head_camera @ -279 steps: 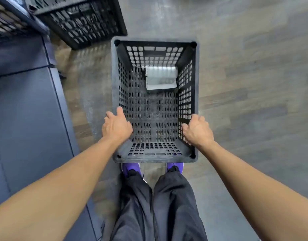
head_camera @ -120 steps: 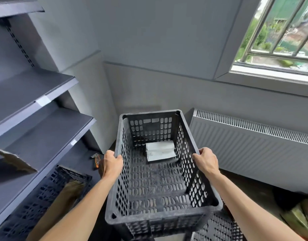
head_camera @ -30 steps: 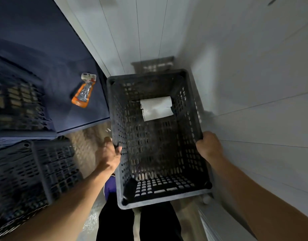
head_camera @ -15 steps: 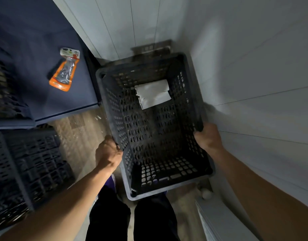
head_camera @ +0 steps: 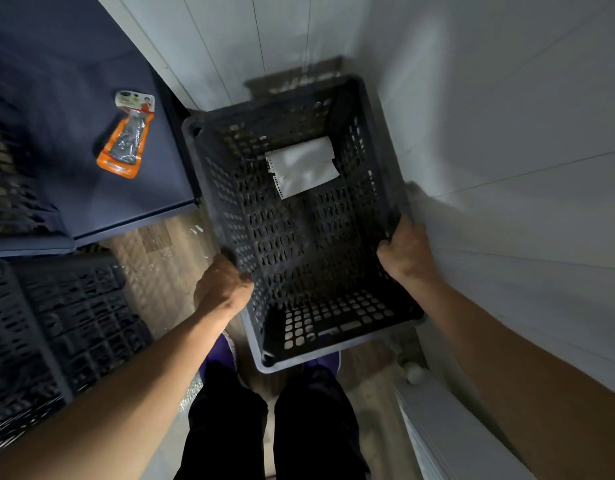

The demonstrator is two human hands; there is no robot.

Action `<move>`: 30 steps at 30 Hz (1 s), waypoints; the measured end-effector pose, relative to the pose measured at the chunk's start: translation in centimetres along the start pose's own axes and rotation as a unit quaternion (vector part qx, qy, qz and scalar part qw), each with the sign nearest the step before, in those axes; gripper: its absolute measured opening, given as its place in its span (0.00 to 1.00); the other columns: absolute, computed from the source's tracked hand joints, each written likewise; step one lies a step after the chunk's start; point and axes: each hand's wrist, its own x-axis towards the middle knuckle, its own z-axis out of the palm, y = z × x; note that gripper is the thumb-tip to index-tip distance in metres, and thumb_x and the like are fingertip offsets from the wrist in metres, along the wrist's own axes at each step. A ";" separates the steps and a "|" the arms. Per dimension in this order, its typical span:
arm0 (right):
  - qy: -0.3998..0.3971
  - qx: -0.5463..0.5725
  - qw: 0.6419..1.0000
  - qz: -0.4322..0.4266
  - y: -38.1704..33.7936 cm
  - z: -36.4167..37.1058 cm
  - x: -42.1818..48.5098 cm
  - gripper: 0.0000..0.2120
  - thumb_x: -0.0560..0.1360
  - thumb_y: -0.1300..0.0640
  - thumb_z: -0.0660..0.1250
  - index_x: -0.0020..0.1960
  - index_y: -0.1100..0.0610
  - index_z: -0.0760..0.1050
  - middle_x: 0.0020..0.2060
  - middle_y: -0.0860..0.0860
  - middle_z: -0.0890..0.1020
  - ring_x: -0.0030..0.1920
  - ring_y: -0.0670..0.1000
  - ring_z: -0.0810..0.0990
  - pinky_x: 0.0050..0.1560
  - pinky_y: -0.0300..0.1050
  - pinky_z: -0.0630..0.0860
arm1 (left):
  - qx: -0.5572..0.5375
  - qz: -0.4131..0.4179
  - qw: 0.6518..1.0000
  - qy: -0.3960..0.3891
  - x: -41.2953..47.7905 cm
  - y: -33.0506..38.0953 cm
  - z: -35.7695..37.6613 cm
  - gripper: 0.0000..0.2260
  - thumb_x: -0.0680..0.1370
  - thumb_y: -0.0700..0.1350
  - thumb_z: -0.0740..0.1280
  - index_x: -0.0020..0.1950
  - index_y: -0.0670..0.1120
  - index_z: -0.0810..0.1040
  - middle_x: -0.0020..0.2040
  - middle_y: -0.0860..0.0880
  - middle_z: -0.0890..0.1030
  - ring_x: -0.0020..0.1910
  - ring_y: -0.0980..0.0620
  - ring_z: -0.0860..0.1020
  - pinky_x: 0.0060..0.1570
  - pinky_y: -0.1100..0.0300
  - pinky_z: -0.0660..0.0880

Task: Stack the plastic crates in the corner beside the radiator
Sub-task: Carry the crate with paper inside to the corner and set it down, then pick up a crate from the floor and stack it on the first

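Left of the crate (head_camera: 226, 188), a second crate (head_camera: 56, 341) is sitting on the floor (head_camera: 160, 258), and an orange packet (head_camera: 127, 133) is lying on a blue shelf (head_camera: 74, 188). The left grip (head_camera: 224, 289) is curling round the crate's left rim, holding it. The crate is sitting in the corner, tilted and carrying a white paper (head_camera: 302, 166) at its far end. The right grip (head_camera: 405, 252) is clutching the crate's right rim, close to the wall (head_camera: 507, 133). Right of the crate's near end, the radiator (head_camera: 437, 431) is standing.
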 end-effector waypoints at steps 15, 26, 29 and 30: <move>-0.059 0.050 0.994 -0.081 -0.1 -2.3 -11.0 0.21 0.80 0.58 0.59 0.72 0.54 0.68 0.67 0.55 0.73 0.62 0.52 0.76 0.59 0.45 0.74 | 0.065 0.097 0.993 -0.003 -11.5 1.6 -3.4 0.19 0.80 0.54 0.61 0.68 0.46 0.68 0.63 0.45 0.76 0.59 0.44 0.77 0.57 0.53 0.73; -0.006 0.133 0.991 0.001 -3.0 -4.3 -20.2 0.18 0.81 0.58 0.58 0.70 0.57 0.71 0.63 0.56 0.78 0.60 0.57 0.77 0.57 0.46 0.74 | 0.027 0.241 0.969 -0.051 -16.3 3.7 -8.1 0.18 0.80 0.50 0.63 0.68 0.46 0.69 0.65 0.46 0.74 0.59 0.47 0.77 0.55 0.53 0.75; -0.005 0.199 0.979 0.053 -3.6 -4.4 -24.0 0.19 0.80 0.58 0.57 0.70 0.55 0.71 0.62 0.56 0.79 0.59 0.57 0.78 0.59 0.43 0.72 | 0.054 0.287 0.954 -0.062 -17.9 2.7 -9.7 0.17 0.80 0.50 0.62 0.67 0.47 0.70 0.63 0.45 0.76 0.58 0.46 0.77 0.54 0.53 0.74; 0.002 0.224 0.972 0.074 -3.7 -4.3 -25.5 0.19 0.80 0.57 0.57 0.70 0.55 0.72 0.61 0.56 0.79 0.59 0.57 0.79 0.58 0.42 0.72 | 0.064 0.301 0.949 -0.071 -18.4 2.2 -10.3 0.17 0.79 0.50 0.62 0.67 0.47 0.70 0.62 0.46 0.76 0.59 0.46 0.77 0.54 0.53 0.74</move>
